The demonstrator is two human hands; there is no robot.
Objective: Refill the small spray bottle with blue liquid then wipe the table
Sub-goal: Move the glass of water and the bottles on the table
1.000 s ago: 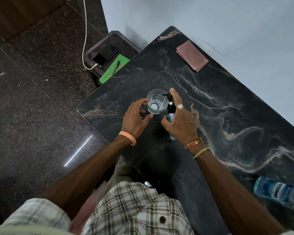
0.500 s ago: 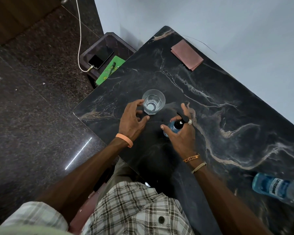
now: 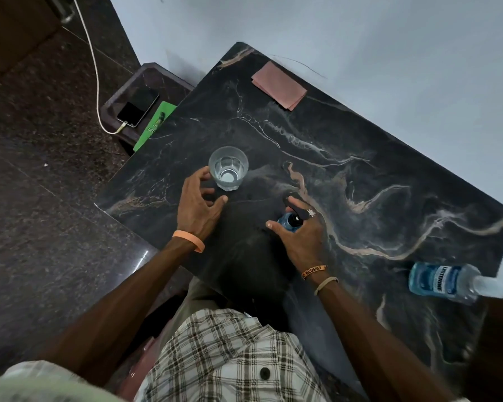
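Fingers (image 3: 298, 205) of the right hand (image 3: 301, 242): curled round the small spray bottle (image 3: 287, 222), thumb on its left side, forefinger laid over the black spray head; a ring sits on one finger.
Spray bottle: upright on the bench (image 3: 375, 175), toward the person's side; blue shows at its shoulder below the black top, and the rest is hidden under the hand.
Fingers (image 3: 199, 177) of the left hand (image 3: 198, 206): spread and loosely bent, holding nothing, just beside the glass (image 3: 228, 169); whether a fingertip touches the glass I cannot tell.
Glass: clear, upright, left of the spray bottle and farther from the person, with what looks like a little clear liquid at the bottom.
Big blue bottle (image 3: 442, 281): lies on its side at the right end of the bench, well apart from both hands, label up.
Cloth (image 3: 279, 85): pink, folded flat at the far corner of the bench, near the wall (image 3: 360, 39).
Low stand (image 3: 145, 78): beside the left end of the bench, carrying a phone (image 3: 137, 110) with a white cable (image 3: 95, 68) plugged in, and a green booklet (image 3: 157, 126).
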